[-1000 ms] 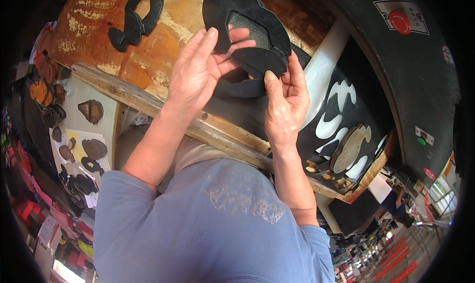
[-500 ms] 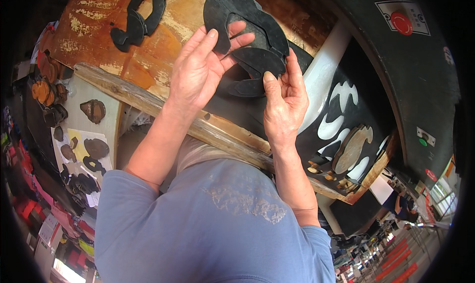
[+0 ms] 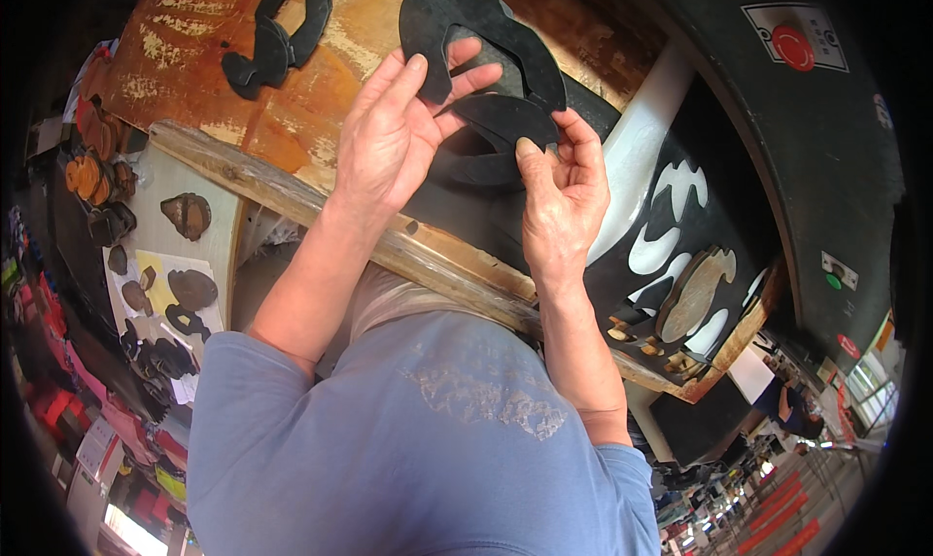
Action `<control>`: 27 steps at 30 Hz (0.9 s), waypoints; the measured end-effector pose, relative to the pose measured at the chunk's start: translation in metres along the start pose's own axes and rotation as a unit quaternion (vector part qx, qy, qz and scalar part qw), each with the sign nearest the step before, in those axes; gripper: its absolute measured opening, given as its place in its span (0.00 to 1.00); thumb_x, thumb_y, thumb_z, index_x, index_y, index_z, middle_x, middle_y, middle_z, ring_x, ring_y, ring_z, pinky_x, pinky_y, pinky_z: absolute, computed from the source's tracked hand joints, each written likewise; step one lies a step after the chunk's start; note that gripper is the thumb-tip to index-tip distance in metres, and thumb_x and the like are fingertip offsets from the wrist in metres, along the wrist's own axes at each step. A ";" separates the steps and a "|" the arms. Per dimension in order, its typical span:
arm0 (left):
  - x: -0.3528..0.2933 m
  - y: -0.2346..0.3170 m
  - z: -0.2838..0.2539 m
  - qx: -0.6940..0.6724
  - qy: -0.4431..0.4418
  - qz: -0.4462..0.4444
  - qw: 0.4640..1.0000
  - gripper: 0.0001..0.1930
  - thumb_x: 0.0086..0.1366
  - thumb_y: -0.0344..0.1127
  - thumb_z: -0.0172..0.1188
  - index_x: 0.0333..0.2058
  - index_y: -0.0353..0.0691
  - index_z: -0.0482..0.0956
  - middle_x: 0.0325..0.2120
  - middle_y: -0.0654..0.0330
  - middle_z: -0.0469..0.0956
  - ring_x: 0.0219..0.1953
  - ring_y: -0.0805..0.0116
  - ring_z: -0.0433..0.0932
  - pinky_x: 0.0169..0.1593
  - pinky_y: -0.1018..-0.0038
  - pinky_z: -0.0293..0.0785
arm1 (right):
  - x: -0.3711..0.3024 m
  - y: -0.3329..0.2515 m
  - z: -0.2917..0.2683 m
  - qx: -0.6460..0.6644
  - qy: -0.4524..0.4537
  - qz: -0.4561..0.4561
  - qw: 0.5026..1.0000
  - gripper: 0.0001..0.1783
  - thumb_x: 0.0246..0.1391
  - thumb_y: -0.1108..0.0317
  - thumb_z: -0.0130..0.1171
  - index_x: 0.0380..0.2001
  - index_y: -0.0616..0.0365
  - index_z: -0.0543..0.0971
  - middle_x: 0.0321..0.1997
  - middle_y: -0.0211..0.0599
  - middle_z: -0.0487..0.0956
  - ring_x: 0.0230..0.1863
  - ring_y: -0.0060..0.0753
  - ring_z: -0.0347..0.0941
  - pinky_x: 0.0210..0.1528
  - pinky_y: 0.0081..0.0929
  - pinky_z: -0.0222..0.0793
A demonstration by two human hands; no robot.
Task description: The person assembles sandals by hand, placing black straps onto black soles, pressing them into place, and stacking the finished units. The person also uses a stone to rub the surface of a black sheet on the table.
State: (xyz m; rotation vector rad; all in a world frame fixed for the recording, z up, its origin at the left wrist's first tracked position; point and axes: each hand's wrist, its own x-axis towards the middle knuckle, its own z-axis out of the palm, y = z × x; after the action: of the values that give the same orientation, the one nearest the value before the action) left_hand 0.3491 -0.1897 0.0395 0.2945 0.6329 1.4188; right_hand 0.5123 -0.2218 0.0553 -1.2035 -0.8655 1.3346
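Note:
Over the far side of the bench I hold a black curved shoe-upper piece (image 3: 515, 36), a flat, leather-like arch, up in both hands. My left hand (image 3: 384, 143) pinches its left limb, thumb in front and the other fingers spread behind the opening. My right hand (image 3: 566, 201) is closed at the right, its thumb and forefinger at the end of the arch and on the edge of a lower black flap (image 3: 510, 119). Whether the flap is joined to the arch or a separate layer I cannot tell. Beneath it a dark part is blurred.
A worn wooden board (image 3: 194, 60) carries another black curved piece (image 3: 301, 21) at the far left. White cut shapes (image 3: 653, 250) and a stack of grey-brown pieces (image 3: 698, 294) lie at right. A dark machine arm with a red button (image 3: 792, 48) arches alongside.
My right fingers have shifted slightly on the edge of the black piece, and the lower dark part has moved and blurred. My left hand keeps nearly the same grip.

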 end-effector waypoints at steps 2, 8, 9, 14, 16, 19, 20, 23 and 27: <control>0.000 0.001 0.000 0.001 -0.001 0.004 1.000 0.20 0.81 0.38 0.48 0.65 0.34 0.66 0.60 0.46 0.74 0.61 0.46 0.77 0.61 0.48 0.79 | 0.001 0.001 0.000 0.003 -0.001 0.000 1.000 0.17 0.65 0.80 0.59 0.56 0.67 0.72 0.52 0.39 0.78 0.45 0.16 0.76 0.45 0.13 0.70; 0.000 0.002 0.000 0.009 0.003 0.002 1.000 0.21 0.81 0.35 0.43 0.65 0.30 0.64 0.62 0.45 0.73 0.63 0.43 0.75 0.60 0.48 0.81 | 0.006 0.003 -0.003 -0.020 0.005 0.047 0.999 0.16 0.66 0.77 0.62 0.54 0.67 0.72 0.50 0.40 0.79 0.43 0.18 0.78 0.45 0.16 0.74; 0.000 0.002 0.000 0.011 0.006 0.001 1.000 0.21 0.81 0.35 0.43 0.65 0.29 0.64 0.62 0.45 0.73 0.63 0.43 0.75 0.60 0.48 0.81 | 0.007 0.004 -0.002 -0.011 0.005 0.041 0.999 0.16 0.66 0.77 0.62 0.54 0.67 0.72 0.49 0.40 0.79 0.43 0.20 0.79 0.45 0.17 0.75; 0.000 0.003 -0.001 0.018 0.008 -0.001 1.000 0.20 0.82 0.36 0.42 0.64 0.28 0.64 0.62 0.45 0.73 0.62 0.44 0.76 0.59 0.49 0.82 | 0.006 0.005 0.001 0.071 -0.004 0.026 0.997 0.19 0.65 0.79 0.61 0.57 0.67 0.71 0.49 0.40 0.80 0.44 0.26 0.81 0.48 0.22 0.80; 0.000 0.002 -0.002 0.014 0.010 -0.002 1.000 0.20 0.81 0.37 0.45 0.65 0.32 0.65 0.60 0.46 0.74 0.60 0.45 0.77 0.60 0.49 0.81 | 0.006 0.004 0.001 0.069 0.006 0.030 0.997 0.21 0.64 0.80 0.61 0.59 0.67 0.70 0.49 0.40 0.80 0.45 0.28 0.82 0.49 0.24 0.81; -0.001 0.002 -0.002 0.000 0.007 -0.006 1.000 0.20 0.81 0.38 0.46 0.65 0.34 0.66 0.59 0.47 0.75 0.59 0.46 0.78 0.60 0.49 0.80 | 0.007 0.003 0.001 0.078 0.006 0.045 0.996 0.25 0.63 0.81 0.61 0.62 0.67 0.69 0.49 0.39 0.80 0.46 0.28 0.82 0.50 0.24 0.82; -0.001 0.002 -0.002 -0.002 0.010 -0.008 1.000 0.20 0.81 0.38 0.46 0.65 0.34 0.66 0.59 0.47 0.75 0.59 0.46 0.78 0.60 0.49 0.80 | 0.007 0.003 0.000 0.083 0.003 0.051 0.995 0.26 0.63 0.81 0.61 0.63 0.67 0.69 0.49 0.38 0.80 0.46 0.28 0.82 0.50 0.24 0.82; -0.001 0.002 -0.002 -0.013 0.003 -0.001 1.000 0.20 0.81 0.37 0.46 0.65 0.34 0.66 0.59 0.46 0.75 0.59 0.46 0.78 0.60 0.50 0.80 | 0.007 0.004 -0.002 0.100 -0.003 0.056 0.993 0.27 0.63 0.82 0.62 0.64 0.66 0.69 0.49 0.37 0.80 0.46 0.27 0.81 0.50 0.23 0.81; 0.001 0.008 -0.004 0.014 0.005 -0.015 1.000 0.18 0.81 0.37 0.46 0.62 0.33 0.69 0.55 0.45 0.78 0.57 0.48 0.80 0.59 0.53 0.81 | 0.006 0.007 -0.008 0.072 -0.007 0.041 0.997 0.27 0.62 0.83 0.62 0.63 0.66 0.70 0.49 0.36 0.79 0.46 0.24 0.81 0.50 0.21 0.79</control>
State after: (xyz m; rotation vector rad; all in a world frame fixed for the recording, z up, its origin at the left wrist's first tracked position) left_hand 0.3402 -0.1878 0.0402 0.2993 0.6636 1.3852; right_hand 0.5187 -0.2182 0.0460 -1.1281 -0.7239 1.4485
